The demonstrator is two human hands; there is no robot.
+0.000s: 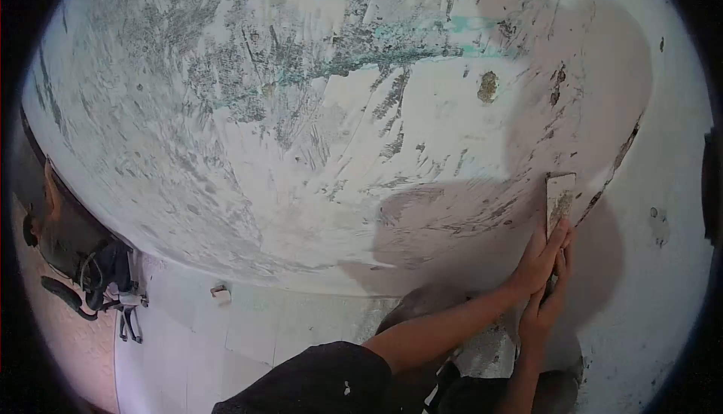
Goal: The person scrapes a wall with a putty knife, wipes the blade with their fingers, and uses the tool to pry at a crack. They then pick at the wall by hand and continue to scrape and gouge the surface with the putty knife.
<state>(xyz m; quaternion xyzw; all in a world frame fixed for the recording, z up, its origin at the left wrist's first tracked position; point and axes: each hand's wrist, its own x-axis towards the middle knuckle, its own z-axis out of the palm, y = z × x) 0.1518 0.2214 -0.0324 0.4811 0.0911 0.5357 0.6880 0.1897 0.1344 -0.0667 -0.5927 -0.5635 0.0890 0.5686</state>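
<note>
Fingers [556,239] of the left hand [539,260] lie pressed together and stretched upward, their tips touching the foot of the scraper [560,197]; the right hand [547,305] sits just below, curled shut about the handle, which is hidden between the two hands, so how much of it each one covers cannot be told; both hands clamp the one tool, the left nearer the blade, the right nearer the body. The scraper stands at the right of the scene, straight above the fingers; its long axis runs nearly upright, in line with the right forearm, with the pale blade held against the wall [301,150]; whether it lies flat there or at a shallow angle cannot be told. The left arm reaches in from the lower left, out of a black sleeve [324,376], and crosses to the tool at a slant; the right forearm rises from the near edge almost directly under it. Just right of the blade a dark jagged seam [614,159] climbs up and to the right; the blade's right edge is close to it but apart from it. A broad shadow [452,226] falls on the wall around and left of the hands. Far above, well apart, are a brown patch [488,86] and a teal streak [422,51]; grey scrape marks cover the left half of the wall. At the far left, low down, stands some dark gear [90,278], too unclear to name.
</note>
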